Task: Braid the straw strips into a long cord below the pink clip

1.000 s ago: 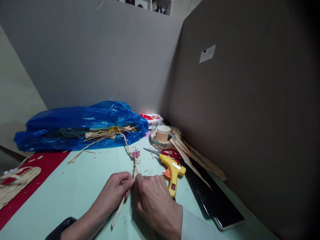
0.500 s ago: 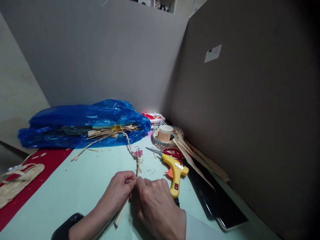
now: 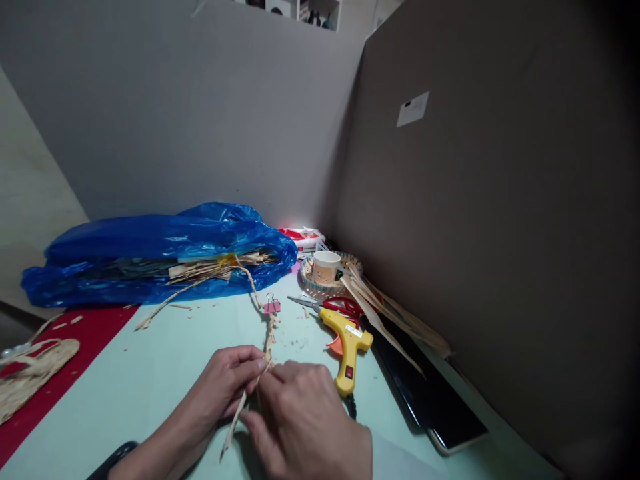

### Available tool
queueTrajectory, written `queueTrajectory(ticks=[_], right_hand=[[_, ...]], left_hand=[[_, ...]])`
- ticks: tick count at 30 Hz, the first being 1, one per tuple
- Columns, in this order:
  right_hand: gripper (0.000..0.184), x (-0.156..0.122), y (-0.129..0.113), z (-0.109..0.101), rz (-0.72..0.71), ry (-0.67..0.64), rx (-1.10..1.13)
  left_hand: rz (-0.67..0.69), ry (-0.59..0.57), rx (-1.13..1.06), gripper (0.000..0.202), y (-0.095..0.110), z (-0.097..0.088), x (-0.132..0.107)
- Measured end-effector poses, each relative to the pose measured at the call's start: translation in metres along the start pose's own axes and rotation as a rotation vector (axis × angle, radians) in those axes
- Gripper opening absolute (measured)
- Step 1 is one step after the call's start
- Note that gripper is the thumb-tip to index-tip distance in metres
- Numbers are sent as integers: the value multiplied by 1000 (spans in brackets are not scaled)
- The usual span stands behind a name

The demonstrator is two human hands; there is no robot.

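Note:
A braided cord of pale dried straw (image 3: 271, 333) runs down the table toward me, with a pink binder clip (image 3: 272, 307) on its upper part. My left hand (image 3: 227, 380) pinches the cord near its lower end between thumb and fingers. Beside it, my right hand (image 3: 300, 413) has its fingers bent at the same spot, with the thumb lowered apart; its fingertips are partly hidden behind the hand, and they appear to hold a strand. A loose straw end (image 3: 231, 433) hangs down between the two hands.
A blue plastic bag (image 3: 150, 233) with straw bundles lies at the back left. Right of my hands are a yellow glue gun (image 3: 347, 353), red-handled scissors (image 3: 340, 307), a paper cup (image 3: 327, 269) in a woven tray, straw strips (image 3: 383, 317) and a black phone-like device (image 3: 450, 413). A woven sandal-shaped piece (image 3: 37, 377) lies left.
My hands have shifted slightly left in view and drawn a little apart. The right thumb has dropped away from the fingers. The whole view has moved a bit.

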State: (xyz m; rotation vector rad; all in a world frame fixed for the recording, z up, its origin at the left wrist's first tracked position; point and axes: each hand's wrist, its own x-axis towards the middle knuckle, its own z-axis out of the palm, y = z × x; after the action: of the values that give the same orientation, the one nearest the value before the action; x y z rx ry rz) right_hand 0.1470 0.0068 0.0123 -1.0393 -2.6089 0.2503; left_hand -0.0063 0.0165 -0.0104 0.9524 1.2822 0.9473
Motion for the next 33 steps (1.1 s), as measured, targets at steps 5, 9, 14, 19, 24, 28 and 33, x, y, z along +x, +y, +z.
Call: queueTrajectory(ticks=[5, 9, 14, 19, 24, 28, 33], right_hand=[[20, 10, 25, -10, 285, 147, 475], [21, 19, 36, 1, 276, -44, 789], [25, 22, 43, 10, 310, -30, 831], [30, 20, 45, 12, 359, 9, 867], [26, 18, 40, 19, 374, 44, 884], [25, 17, 38, 20, 356, 87, 879], [26, 16, 38, 12, 323, 82, 928]], left_hand=[[-12, -7, 44, 27, 8, 3, -8], [-25, -24, 103, 29, 10, 5, -11], [13, -7, 300, 29, 8, 0, -7], [155, 32, 547, 35, 10, -6, -4], [188, 86, 708, 34, 16, -2, -11], [232, 156, 809, 33, 17, 7, -23], [454, 218, 954, 23, 0, 17, -32]])
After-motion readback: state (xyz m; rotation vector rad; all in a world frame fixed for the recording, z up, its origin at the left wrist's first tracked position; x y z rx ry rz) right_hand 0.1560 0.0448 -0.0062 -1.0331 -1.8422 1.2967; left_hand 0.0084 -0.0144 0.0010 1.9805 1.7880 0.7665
